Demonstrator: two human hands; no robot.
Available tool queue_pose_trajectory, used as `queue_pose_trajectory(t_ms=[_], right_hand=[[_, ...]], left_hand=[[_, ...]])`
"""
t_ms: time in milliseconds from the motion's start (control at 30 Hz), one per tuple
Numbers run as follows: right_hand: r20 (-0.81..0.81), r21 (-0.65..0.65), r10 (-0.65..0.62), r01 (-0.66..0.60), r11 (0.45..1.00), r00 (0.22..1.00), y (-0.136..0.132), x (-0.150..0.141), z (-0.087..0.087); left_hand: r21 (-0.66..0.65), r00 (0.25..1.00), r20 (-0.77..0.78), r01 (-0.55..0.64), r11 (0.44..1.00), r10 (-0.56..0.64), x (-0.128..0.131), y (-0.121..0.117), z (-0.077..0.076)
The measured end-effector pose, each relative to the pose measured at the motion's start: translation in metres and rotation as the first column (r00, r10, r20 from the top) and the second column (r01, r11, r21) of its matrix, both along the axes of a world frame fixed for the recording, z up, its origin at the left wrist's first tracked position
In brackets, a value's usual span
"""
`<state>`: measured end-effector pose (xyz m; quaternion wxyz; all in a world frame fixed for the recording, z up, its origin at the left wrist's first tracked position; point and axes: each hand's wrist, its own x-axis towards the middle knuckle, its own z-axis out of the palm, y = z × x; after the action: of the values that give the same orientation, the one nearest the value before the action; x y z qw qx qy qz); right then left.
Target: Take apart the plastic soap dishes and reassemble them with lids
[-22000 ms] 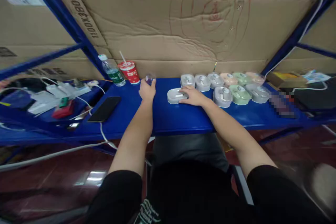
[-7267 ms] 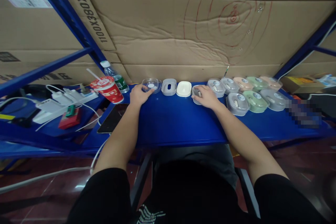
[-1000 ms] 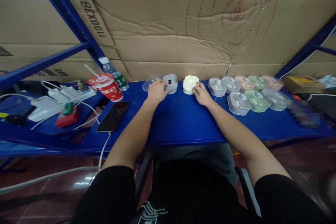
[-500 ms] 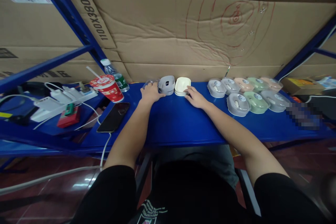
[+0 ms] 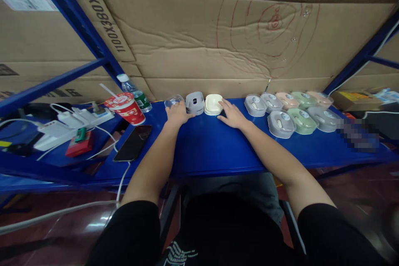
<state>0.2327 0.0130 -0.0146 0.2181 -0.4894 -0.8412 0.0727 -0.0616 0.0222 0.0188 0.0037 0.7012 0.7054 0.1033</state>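
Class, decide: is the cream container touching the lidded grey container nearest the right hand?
Apart: the head view shows a strip of blue tabletop between the cream container and the lidded grey container.

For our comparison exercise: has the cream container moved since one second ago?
Yes: the cream container has shifted left, away from the leftmost lidded grey container.

Both forearms (image 5: 156, 162) stretched forward — left hand (image 5: 176, 114) palm down, fingertips hard to make out — right hand (image 5: 232, 115) palm down, thumb apart.
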Motion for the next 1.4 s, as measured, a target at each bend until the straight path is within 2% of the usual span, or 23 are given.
queue_pose_trajectory(t_ms=[100, 167, 267, 367, 467, 567, 667, 733, 867, 967, 1200, 1400], right_hand=[[-0.003, 0.101, -0.15, 0.149, 0.984, 0.989, -0.006, 0.02, 0.01], [-0.022, 0.143, -0.281, 0.281, 0.949, 0.959, -0.006, 0.04, 0.013], [-0.034, 0.154, -0.45, 0.45, 0.88, 0.892, -0.002, 0.067, 0.011], [0.005, 0.116, -0.517, 0.513, 0.851, 0.856, 0.003, 0.08, 0.007], [0.04, 0.092, -0.486, 0.481, 0.872, 0.873, 0.002, 0.074, 0.007], [0.037, 0.108, -0.418, 0.413, 0.904, 0.908, -0.004, 0.06, 0.011], [0.039, 0.1, -0.313, 0.308, 0.946, 0.949, -0.01, 0.045, 0.012], [0.048, 0.089, -0.213, 0.208, 0.974, 0.976, -0.013, 0.038, 0.013], [0.048, 0.095, -0.081, 0.076, 0.993, 0.996, -0.015, 0.03, 0.012], [0.044, 0.08, -0.111, 0.107, 0.991, 0.993, -0.015, 0.029, 0.012], [0.005, 0.047, -0.234, 0.233, 0.971, 0.972, -0.01, 0.037, 0.005], [-0.003, 0.037, -0.168, 0.168, 0.985, 0.986, -0.005, 0.04, 0.002]], left_hand=[[0.006, 1.0, -0.008, 0.007, 1.0, -0.007, 0.002, 0.0, -0.002], [0.011, 1.0, -0.014, -0.001, 1.0, 0.001, 0.003, -0.001, -0.004], [0.026, 1.0, -0.019, -0.011, 1.0, 0.012, 0.004, -0.002, -0.004], [0.048, 1.0, -0.018, -0.007, 0.999, 0.008, 0.007, -0.005, -0.001], [0.094, 0.999, -0.02, 0.03, 0.995, -0.028, 0.015, -0.011, 0.002], [0.156, 0.991, -0.03, 0.136, 0.978, -0.133, 0.031, -0.018, 0.0], [0.174, 0.964, -0.042, 0.264, 0.949, -0.261, 0.046, -0.022, -0.006], [0.179, 0.957, -0.031, 0.29, 0.94, -0.29, 0.05, -0.021, -0.009], [0.23, 0.972, 0.016, 0.223, 0.947, -0.233, 0.044, -0.017, -0.01], [0.259, 0.981, 0.034, 0.177, 0.95, -0.192, 0.038, -0.016, -0.009], [0.235, 0.989, 0.057, 0.119, 0.965, -0.136, 0.039, -0.015, -0.01], [0.196, 0.987, 0.103, 0.1, 0.975, -0.122, 0.036, -0.011, -0.012]])
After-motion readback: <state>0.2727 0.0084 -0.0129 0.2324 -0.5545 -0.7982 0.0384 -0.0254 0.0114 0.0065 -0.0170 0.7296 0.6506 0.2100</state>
